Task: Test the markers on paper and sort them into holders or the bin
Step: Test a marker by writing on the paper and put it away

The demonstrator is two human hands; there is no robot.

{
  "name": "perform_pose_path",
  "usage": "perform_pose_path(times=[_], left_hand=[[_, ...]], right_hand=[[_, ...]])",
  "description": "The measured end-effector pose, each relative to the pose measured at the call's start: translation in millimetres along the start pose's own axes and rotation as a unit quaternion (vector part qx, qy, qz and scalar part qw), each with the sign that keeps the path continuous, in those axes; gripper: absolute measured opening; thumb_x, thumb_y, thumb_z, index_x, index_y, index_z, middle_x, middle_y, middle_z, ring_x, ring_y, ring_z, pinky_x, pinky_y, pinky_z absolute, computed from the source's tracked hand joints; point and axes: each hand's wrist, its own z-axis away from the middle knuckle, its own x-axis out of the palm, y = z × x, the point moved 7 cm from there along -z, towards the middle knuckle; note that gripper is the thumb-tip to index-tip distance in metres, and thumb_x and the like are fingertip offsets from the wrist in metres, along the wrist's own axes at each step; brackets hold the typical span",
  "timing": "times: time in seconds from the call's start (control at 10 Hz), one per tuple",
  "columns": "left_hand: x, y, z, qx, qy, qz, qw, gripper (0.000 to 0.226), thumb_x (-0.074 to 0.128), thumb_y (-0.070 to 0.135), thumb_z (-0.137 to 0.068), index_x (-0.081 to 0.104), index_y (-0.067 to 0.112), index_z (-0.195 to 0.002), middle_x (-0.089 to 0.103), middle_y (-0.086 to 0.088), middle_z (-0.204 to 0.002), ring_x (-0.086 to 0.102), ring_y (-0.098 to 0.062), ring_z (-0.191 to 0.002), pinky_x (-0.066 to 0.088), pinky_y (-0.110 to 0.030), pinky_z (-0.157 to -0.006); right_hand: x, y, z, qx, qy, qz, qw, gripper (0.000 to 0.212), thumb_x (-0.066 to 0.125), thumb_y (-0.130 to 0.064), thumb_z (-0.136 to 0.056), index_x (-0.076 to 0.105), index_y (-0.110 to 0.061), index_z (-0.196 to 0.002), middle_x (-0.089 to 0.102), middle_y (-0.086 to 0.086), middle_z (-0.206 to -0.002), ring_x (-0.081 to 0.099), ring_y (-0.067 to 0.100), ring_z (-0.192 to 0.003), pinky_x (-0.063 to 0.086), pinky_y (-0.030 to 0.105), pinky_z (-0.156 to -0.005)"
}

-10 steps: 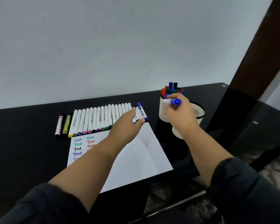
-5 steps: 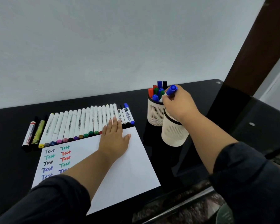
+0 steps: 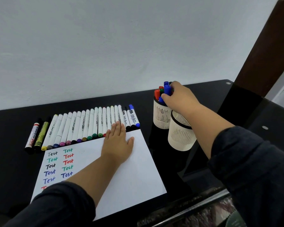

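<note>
**Blue marker goes in the far holder**

While the left hand [image 3: 117,145] lies flat and open on the paper [image 3: 134,169], holding nothing, the right hand [image 3: 179,97] reaches over to the far holder [image 3: 161,115]. Its fingers are curled around a blue marker [image 3: 167,90]. The marker stands almost straight up, with its blue cap at the top, just left of the fingers. The low end of the marker is down inside the holder, among other markers with red, green and blue caps. I cannot tell how tight the hold is, because the hand hides part of the marker.

A second white holder [image 3: 181,138] stands nearer, touching the far one on its right side. The right wrist passes over its top, so I cannot see what is in it.

The paper lies on the black table [image 3: 10,128]. On its left part the word "Test" is written many times in black, green, blue and red. The left fingertips touch the near ends of a long row of white markers [image 3: 82,125] that lies along the far edge of the paper. At the right end of the row are a black-capped one and a blue-capped one [image 3: 134,117]. At the left end, a bit apart, lie a red marker [image 3: 32,135] and a yellow marker [image 3: 41,134].
</note>
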Motion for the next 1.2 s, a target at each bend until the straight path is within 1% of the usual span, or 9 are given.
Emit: perform_pose_path(times=[0.1, 0.2, 0.4, 0.5, 0.6, 0.7, 0.8, 1.0, 1.2], left_hand=[[0, -1, 0, 0.001, 0.002, -0.002, 1.000, 0.065, 0.020, 0.043, -0.100, -0.005, 0.008, -0.150, -0.012, -0.006, -0.157, -0.012, -0.017, -0.144, -0.008, -0.030, -0.115], [0, -1, -1, 0.001, 0.001, -0.002, 1.000, 0.065, 0.020, 0.043, -0.100, -0.005, 0.008, -0.150, -0.011, -0.006, -0.158, -0.012, -0.017, -0.144, -0.007, -0.030, -0.115], [0, -1, -2, 0.001, 0.001, -0.001, 1.000, 0.065, 0.020, 0.042, -0.100, -0.004, 0.008, -0.150, -0.011, -0.006, -0.158, -0.011, -0.017, -0.145, -0.007, -0.030, -0.115], [1, -1, -1, 0.002, 0.001, -0.002, 1.000, 0.065, 0.021, 0.042, -0.100, -0.003, 0.008, -0.150, -0.010, -0.006, -0.158, -0.011, -0.017, -0.145, -0.006, -0.030, -0.116], [2, -1, -1, 0.002, 0.000, 0.001, 1.000, 0.065, 0.021, 0.042, -0.100, -0.003, 0.009, -0.150, -0.010, -0.006, -0.158, -0.011, -0.017, -0.145, -0.007, -0.030, -0.115], [1, -1, -1, 0.003, 0.002, 0.003, 1.000, 0.065, 0.021, 0.042, -0.100, -0.003, 0.009, -0.150, -0.011, -0.006, -0.158, -0.011, -0.017, -0.145, -0.007, -0.030, -0.116], [0, 0, -2, 0.002, 0.002, 0.004, 1.000, 0.065, 0.021, 0.042, -0.100, -0.003, 0.009, -0.150, -0.011, -0.006, -0.158, -0.011, -0.017, -0.145, -0.007, -0.030, -0.115], [1, -1, -2, 0.003, -0.001, 0.005, 1.000, 0.064, 0.020, 0.042, -0.100, -0.004, 0.009, -0.150, -0.011, -0.005, -0.158, -0.012, -0.017, -0.144, -0.007, -0.029, -0.115], [1, -1, -2, 0.004, 0.006, 0.008, 1.000, 0.065, 0.021, 0.042, -0.100, -0.003, 0.009, -0.150, -0.010, -0.005, -0.158, -0.011, -0.016, -0.145, -0.007, -0.029, -0.115]], right_hand=[[-2, -4, 4, -0.039, 0.014, 0.013, 0.999, 0.043, 0.055, -0.022, -0.093, 0.035, -0.016, -0.131, 0.052, 0.004, -0.101, 0.055, 0.021, -0.087, 0.046, 0.034, -0.070], [-5, -8, 6, -0.073, 0.014, 0.042, 0.996, 0.041, 0.057, -0.019, -0.092, 0.034, -0.020, -0.126, 0.052, 0.005, -0.100, 0.057, 0.023, -0.086, 0.051, 0.037, -0.073], [-14, -15, 3, -0.094, 0.014, 0.069, 0.993, 0.020, 0.050, -0.026, -0.096, 0.044, -0.016, -0.113, 0.052, 0.005, -0.095, 0.053, 0.021, -0.084, 0.039, 0.030, -0.065], [-13, -13, 2, -0.091, 0.010, 0.074, 0.993, 0.012, 0.048, -0.019, -0.095, 0.041, -0.016, -0.105, 0.053, 0.007, -0.096, 0.051, 0.022, -0.081, 0.037, 0.030, -0.064], [-6, -14, 1, -0.096, -0.027, 0.117, 0.988, 0.033, 0.044, -0.010, -0.094, 0.044, -0.022, -0.124, 0.052, 0.009, -0.100, 0.051, 0.024, -0.082, 0.039, 0.031, -0.065], [-2, -15, -1, -0.096, -0.053, 0.141, 0.984, 0.037, 0.049, -0.015, -0.092, 0.046, -0.024, -0.128, 0.049, 0.007, -0.105, 0.050, 0.022, -0.087, 0.042, 0.032, -0.069], [-3, -17, -5, -0.098, -0.030, 0.152, 0.983, 0.032, 0.056, -0.027, -0.089, 0.050, -0.017, -0.118, 0.045, 0.006, -0.105, 0.050, 0.023, -0.088, 0.043, 0.031, -0.071], [5, -25, -13, -0.096, -0.062, 0.246, 0.962, 0.030, 0.053, -0.032, -0.092, 0.059, -0.013, -0.116, 0.056, 0.010, -0.114, 0.054, 0.023, -0.100, 0.044, 0.032, -0.079], [-3, -15, -14, -0.070, -0.029, 0.148, 0.986, 0.026, 0.050, -0.027, -0.094, 0.055, -0.013, -0.116, 0.054, 0.011, -0.114, 0.051, 0.022, -0.091, 0.041, 0.030, -0.073]])
